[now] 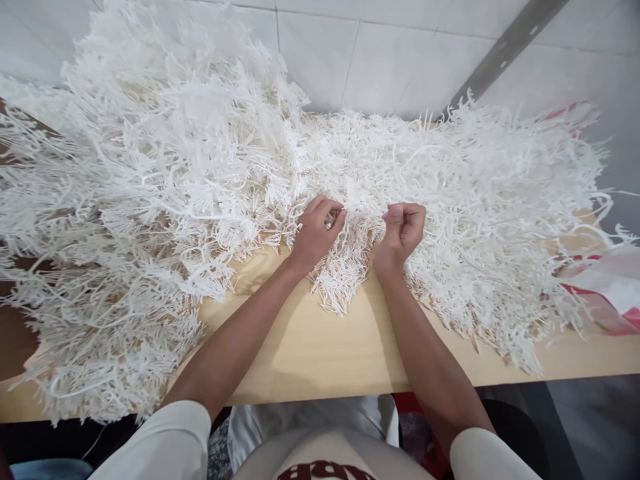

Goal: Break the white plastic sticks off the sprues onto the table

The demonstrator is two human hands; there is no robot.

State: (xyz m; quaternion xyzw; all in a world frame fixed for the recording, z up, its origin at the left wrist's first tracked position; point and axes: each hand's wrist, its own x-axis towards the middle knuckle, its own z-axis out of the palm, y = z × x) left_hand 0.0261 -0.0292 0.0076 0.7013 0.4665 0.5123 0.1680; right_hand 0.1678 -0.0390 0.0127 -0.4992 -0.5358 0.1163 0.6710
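Note:
My left hand (321,227) is closed in a pinch, thumb against fingers, above a small heap of short white plastic pieces (343,273). Whatever sits between its fingertips is too small to name. A little to the right, my right hand (403,230) is also closed, its thumb pressed to curled fingers, and what it may hold is hidden. The hands are apart, with white strands showing between and behind them. A tall pile of branching white plastic strands (190,153) rises on the left. More of the same strands (490,193) spread out to the right.
The pale wooden table (320,353) shows bare wood near its front edge. A red and white plastic bag (610,293) lies at the right end. Behind stand a tiled wall (320,53) and a slanting grey metal bar (500,57). Brown cardboard (17,340) shows at far left.

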